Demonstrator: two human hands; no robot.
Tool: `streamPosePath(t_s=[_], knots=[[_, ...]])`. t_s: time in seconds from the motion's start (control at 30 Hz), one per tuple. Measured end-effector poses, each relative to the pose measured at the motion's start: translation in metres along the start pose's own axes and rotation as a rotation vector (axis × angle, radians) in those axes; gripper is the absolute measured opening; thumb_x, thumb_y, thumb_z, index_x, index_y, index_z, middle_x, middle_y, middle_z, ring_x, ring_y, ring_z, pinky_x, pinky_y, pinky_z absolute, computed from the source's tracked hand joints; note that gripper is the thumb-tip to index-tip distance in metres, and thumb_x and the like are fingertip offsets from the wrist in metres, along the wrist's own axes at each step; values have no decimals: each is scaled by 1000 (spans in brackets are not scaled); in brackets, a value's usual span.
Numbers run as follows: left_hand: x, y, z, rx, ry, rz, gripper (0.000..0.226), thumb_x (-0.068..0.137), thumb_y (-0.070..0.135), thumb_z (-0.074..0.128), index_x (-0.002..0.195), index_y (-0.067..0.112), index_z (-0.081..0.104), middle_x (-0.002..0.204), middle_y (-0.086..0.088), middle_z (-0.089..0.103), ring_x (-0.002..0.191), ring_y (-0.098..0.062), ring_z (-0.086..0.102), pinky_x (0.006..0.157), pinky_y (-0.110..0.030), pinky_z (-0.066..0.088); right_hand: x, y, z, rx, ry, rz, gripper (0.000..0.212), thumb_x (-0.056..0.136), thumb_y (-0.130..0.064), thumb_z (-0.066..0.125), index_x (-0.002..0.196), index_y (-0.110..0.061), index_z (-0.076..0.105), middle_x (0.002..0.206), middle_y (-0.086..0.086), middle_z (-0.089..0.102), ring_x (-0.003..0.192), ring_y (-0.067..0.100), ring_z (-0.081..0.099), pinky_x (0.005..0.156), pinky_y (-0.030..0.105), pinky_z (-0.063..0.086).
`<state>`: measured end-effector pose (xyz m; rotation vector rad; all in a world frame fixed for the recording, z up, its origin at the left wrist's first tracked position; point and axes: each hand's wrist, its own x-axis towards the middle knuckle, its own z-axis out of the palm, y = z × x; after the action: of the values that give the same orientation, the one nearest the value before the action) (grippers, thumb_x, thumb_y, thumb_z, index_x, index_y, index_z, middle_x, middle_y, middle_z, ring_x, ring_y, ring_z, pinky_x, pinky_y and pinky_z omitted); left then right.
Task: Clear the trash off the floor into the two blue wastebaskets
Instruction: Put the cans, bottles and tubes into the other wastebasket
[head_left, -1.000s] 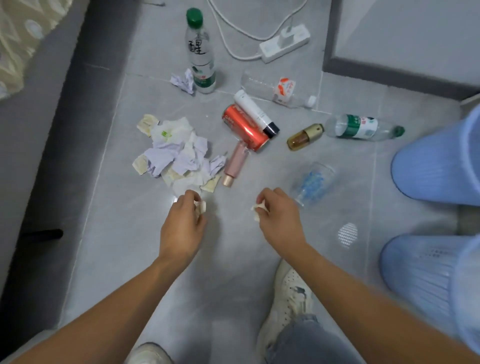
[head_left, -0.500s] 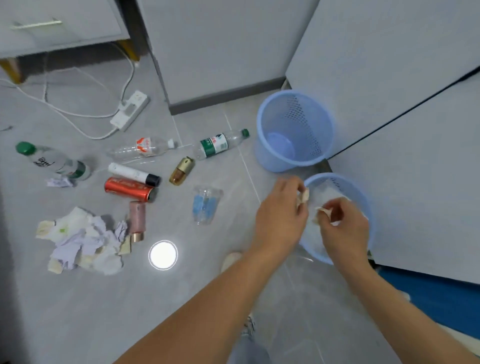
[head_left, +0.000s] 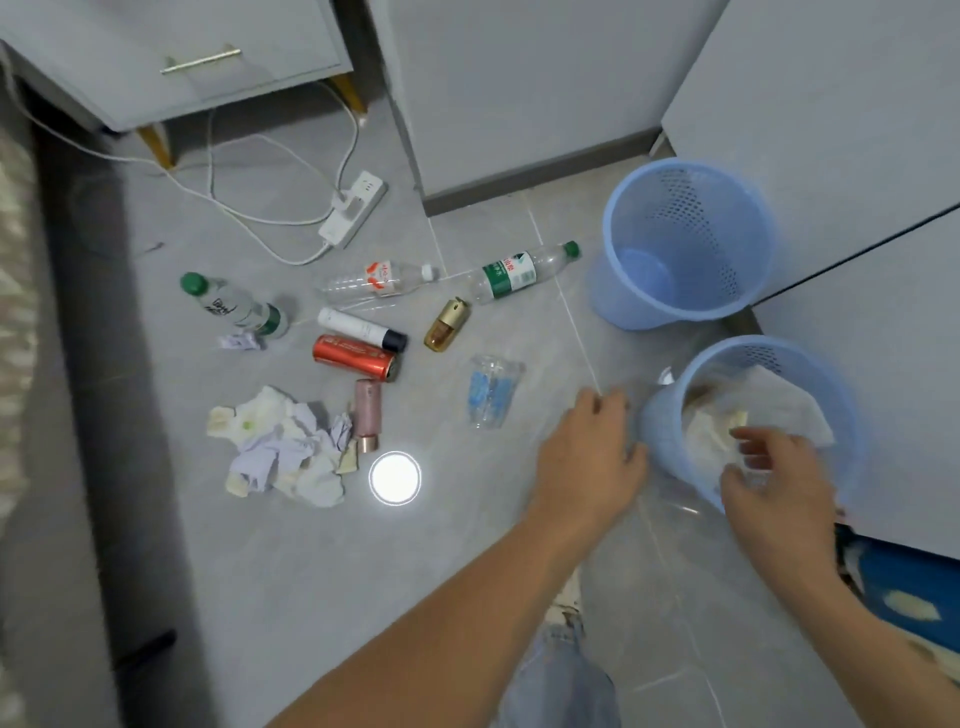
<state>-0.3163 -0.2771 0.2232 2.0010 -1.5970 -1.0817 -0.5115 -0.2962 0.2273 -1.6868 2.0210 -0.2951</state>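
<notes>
Right hand (head_left: 774, 483) over the near basket (head_left: 852, 415), fingers spread and loose, holding nothing. Left hand (head_left: 587, 457) just left of that basket, fingers relaxed, empty, above the floor (head_left: 311, 571). The near basket holds crumpled paper and a clear liner; the far basket (head_left: 685, 244) stands behind it against the cabinet. Remaining trash on the floor: paper pile (head_left: 280, 447) at left, pink tube (head_left: 368, 415) touching its right edge, red can (head_left: 356, 356), white tube (head_left: 361, 328), gold bottle (head_left: 447, 325), plastic cup (head_left: 491, 389) on its side, and three water bottles, one upright (head_left: 234, 306), one with a red label (head_left: 379, 278) and one with a green label (head_left: 519, 270), both lying. A power strip (head_left: 353, 208) with cords lies beyond.
</notes>
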Motion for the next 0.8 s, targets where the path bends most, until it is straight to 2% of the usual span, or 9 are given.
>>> streamPosePath(t_s=[0.23, 0.33, 0.47, 0.6, 0.7, 0.8], knots=[[-27, -106, -115, 74, 164, -281, 29, 96, 32, 57, 123, 25, 52, 115, 1, 58, 97, -22, 63, 76, -40, 56, -30, -133, 99, 203, -302, -133, 34, 81, 2, 70, 107, -20, 63, 100, 3, 57, 83, 17, 60, 76, 30, 51], [-30, -141, -152, 127, 162, -400, 26, 95, 31, 57, 121, 26, 54, 115, 2, 59, 97, -20, 62, 74, -36, 53, -25, -167, 131, 187, -416, -116, 35, 85, -7, 73, 115, -19, 61, 107, 3, 54, 88, 19, 61, 81, 37, 55], [-12, -188, -185, 189, 161, -502, 25, 94, 25, 55, 119, 20, 58, 115, -3, 60, 106, -26, 58, 75, -37, 50, 5, -188, 166, 107, -492, -60, 42, 85, -19, 76, 122, -25, 55, 116, 4, 50, 93, 23, 63, 88, 44, 56], [28, -238, -187, 236, 145, -483, 29, 94, 23, 57, 123, 19, 58, 125, -4, 57, 119, -26, 49, 85, -44, 52, 53, -190, 209, 13, -472, -13, 55, 84, -26, 78, 131, -26, 50, 129, 8, 40, 104, 33, 60, 91, 38, 51], [67, -279, -172, 305, 76, -431, 40, 90, 16, 59, 130, 21, 57, 134, -3, 52, 128, -27, 42, 90, -43, 50, 83, -177, 249, -94, -469, 69, 67, 79, -40, 82, 135, -29, 47, 137, 11, 36, 116, 41, 53, 97, 42, 47], [97, -311, -147, 376, 0, -341, 48, 87, 13, 63, 133, 24, 56, 130, -3, 51, 129, -27, 41, 92, -43, 48, 101, -161, 286, -203, -481, 65, 82, 72, -59, 82, 138, -32, 42, 140, 11, 33, 124, 43, 46, 95, 47, 46]])
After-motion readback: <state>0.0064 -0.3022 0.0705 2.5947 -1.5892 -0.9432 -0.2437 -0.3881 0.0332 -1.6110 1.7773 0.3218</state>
